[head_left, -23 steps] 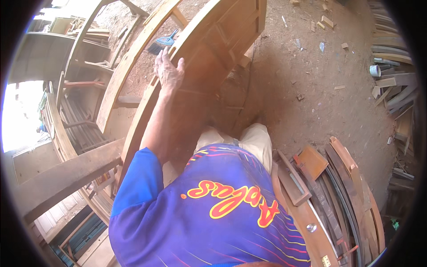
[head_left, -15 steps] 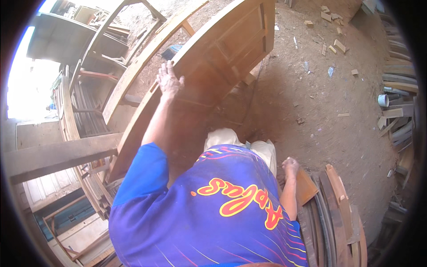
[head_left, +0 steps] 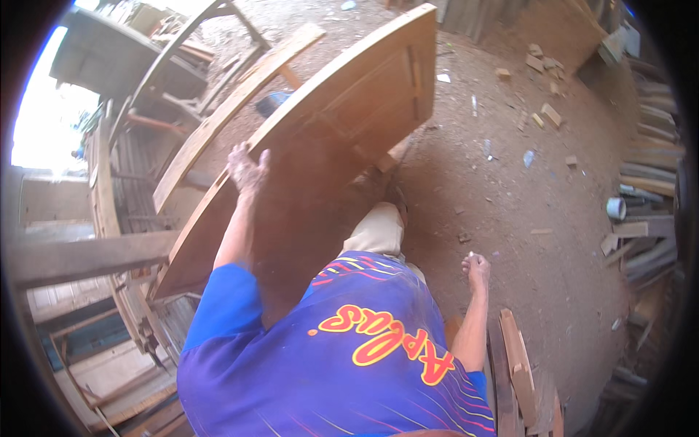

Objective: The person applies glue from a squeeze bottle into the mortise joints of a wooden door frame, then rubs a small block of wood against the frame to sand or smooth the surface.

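Observation:
A large panelled wooden door (head_left: 368,91) stands tilted on its edge at my left, running from beside me to the far middle. My left hand (head_left: 247,169) rests against its upper edge, with the fingers spread and the thumb apart. To the right of my body, over the dirt floor, my right hand (head_left: 477,271) is closed, the fingers curled together. A tiny pale spot shows at its fingertips, too small to name.
A wooden frame (head_left: 226,109) stands just beyond the door, and a thick beam (head_left: 95,258) lies at the left. Wood offcuts (head_left: 550,116) are scattered on the dirt floor (head_left: 539,284). Stacked boards (head_left: 652,175) line the right side, with more planks (head_left: 517,357) at the lower right.
My left hand has slid back along the door's edge, toward the lower left. My right hand has swung forward from beside the planks. The view has shifted, and one trouser leg is now further forward.

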Tool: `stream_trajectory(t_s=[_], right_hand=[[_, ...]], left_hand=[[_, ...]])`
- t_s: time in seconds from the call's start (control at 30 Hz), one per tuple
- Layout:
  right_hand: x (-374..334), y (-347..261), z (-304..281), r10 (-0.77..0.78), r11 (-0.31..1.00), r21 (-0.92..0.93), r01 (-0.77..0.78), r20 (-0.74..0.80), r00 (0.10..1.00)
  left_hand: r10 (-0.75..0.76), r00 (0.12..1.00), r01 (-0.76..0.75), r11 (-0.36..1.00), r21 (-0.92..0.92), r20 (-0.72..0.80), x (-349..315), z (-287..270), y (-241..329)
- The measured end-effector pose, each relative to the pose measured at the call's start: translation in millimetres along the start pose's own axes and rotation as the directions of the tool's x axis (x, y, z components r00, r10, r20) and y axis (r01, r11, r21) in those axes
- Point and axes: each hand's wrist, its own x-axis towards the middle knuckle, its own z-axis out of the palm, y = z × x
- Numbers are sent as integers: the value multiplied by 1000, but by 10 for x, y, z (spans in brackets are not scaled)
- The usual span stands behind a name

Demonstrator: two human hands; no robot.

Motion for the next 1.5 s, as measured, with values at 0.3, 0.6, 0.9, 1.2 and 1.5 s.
stream_trajectory(t_s=[0.3, 0.6, 0.9, 1.2, 1.5], right_hand=[[608, 438, -126, 103, 874, -477, -90, 0, 995], [1907, 314, 41, -73, 892, -449, 51, -31, 997], [3062, -2089, -203, 76, 968, -244, -61, 55, 996], [4333, -3236, -126, -173, 767, -534, 355, 360, 917], [5655, -3631, -718, 37, 838, -525, 150, 329, 944]], left_hand=[[-179, 974, 183, 983, 21, -142, -86, 202, 63], [-574, 815, 558, 814, 162, 75, 463, 130, 635], [98, 995, -90, 960, -265, 16, 1690, 444, 3482], [22, 993, 10, 962, -272, 114, 2152, 1081, 5077], [78, 988, -65, 993, -97, 136, 2092, 1202, 5707]])
